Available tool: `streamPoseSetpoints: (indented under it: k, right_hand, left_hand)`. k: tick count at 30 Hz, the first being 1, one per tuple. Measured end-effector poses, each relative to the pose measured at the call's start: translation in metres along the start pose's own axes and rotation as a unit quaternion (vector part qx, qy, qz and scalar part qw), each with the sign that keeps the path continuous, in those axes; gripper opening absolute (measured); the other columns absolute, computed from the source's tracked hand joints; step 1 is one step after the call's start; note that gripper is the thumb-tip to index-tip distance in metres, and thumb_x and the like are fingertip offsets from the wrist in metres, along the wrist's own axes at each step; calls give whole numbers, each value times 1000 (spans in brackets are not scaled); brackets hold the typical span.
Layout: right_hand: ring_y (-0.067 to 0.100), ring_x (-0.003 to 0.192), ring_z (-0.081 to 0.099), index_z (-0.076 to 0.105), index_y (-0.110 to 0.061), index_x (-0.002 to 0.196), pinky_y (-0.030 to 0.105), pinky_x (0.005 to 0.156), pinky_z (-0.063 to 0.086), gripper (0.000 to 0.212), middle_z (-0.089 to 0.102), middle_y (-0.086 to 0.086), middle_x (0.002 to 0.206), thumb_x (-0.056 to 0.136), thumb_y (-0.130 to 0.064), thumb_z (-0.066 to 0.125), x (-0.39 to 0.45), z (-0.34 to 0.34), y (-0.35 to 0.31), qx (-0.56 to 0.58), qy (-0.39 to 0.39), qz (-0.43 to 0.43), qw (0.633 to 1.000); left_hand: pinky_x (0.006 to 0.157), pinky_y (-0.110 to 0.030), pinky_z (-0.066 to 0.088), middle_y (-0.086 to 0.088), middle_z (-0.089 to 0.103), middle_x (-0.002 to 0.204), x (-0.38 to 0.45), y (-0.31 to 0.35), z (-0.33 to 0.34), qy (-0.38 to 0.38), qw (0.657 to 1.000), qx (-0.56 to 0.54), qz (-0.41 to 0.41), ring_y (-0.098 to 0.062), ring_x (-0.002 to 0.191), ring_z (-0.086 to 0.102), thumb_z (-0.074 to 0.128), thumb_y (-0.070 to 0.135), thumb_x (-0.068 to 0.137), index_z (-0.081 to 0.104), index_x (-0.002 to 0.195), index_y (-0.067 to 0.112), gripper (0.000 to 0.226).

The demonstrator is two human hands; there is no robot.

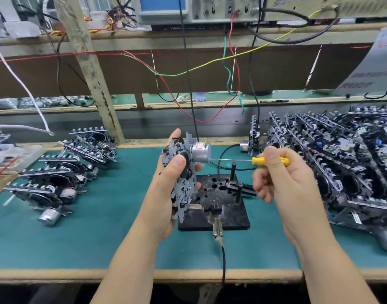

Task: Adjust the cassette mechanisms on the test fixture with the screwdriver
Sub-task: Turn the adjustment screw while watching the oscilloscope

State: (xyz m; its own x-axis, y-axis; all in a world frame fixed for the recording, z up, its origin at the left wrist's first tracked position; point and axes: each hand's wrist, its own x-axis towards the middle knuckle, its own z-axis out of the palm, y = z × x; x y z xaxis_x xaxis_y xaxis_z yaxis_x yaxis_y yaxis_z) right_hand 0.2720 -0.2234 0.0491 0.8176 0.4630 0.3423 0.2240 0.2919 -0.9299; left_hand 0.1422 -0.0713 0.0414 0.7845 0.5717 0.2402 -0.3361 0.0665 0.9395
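My left hand grips a metal cassette mechanism upright, above the left edge of the black test fixture. The mechanism's silver motor points right. My right hand pinches a small screwdriver with a yellow handle. Its thin shaft runs left, and its tip touches the end of the motor. The fixture carries black posts and a clamp, with no mechanism seated on it.
Several cassette mechanisms lie in rows at the left, and a large pile fills the right. A clip on a black cable lies at the fixture's front edge. Loose wires hang from instruments on the shelf above.
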Motion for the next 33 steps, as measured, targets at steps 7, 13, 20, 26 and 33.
streamPoseSetpoints:
  k: [7, 13, 20, 26, 33]
  right_hand:
    - [8, 68, 54, 61, -29, 112, 17, 59, 47, 16, 62, -7, 75, 107, -18, 50, 1, -3, 4, 15, -27, -31, 999]
    - [15, 59, 54, 60, -14, 94, 20, 50, 44, 15, 63, 3, 67, 96, -28, 61, 0, -3, -5, 10, -30, -54, 998]
    - [18, 58, 51, 61, -14, 91, 21, 49, 42, 16, 62, 3, 66, 95, -29, 61, 1, -4, -4, 12, -19, -58, 998]
    - [18, 59, 52, 62, -15, 91, 22, 50, 43, 19, 62, 4, 67, 92, -34, 62, 0, -4, -4, 6, -19, -60, 998]
    - [8, 52, 34, 63, -27, 73, 18, 49, 29, 30, 42, -5, 58, 98, -10, 62, 12, -27, -6, 79, 153, -31, 985]
  left_hand:
    - [101, -50, 48, 2, 64, 137, 2, 6, -5, 8, 1000, 7, -6, -17, 111, 66, 65, 63, 71, 52, 138, 54, 68]
    - [101, -50, 47, 0, 63, 138, 1, 8, -4, 13, 1000, 4, -4, -17, 111, 64, 64, 62, 70, 51, 140, 51, 72]
    - [100, -50, 47, -2, 62, 138, 1, 7, -5, 9, 1000, 10, 1, -18, 110, 64, 65, 61, 72, 51, 140, 51, 70]
    - [105, -55, 45, 0, 62, 140, 2, 6, -6, 18, 1000, 20, 4, -18, 113, 63, 66, 61, 73, 48, 143, 49, 73]
    - [102, -26, 47, 32, 60, 129, 30, 22, -19, -6, 972, 229, 51, 6, 117, 60, 70, 63, 69, 40, 138, 66, 76]
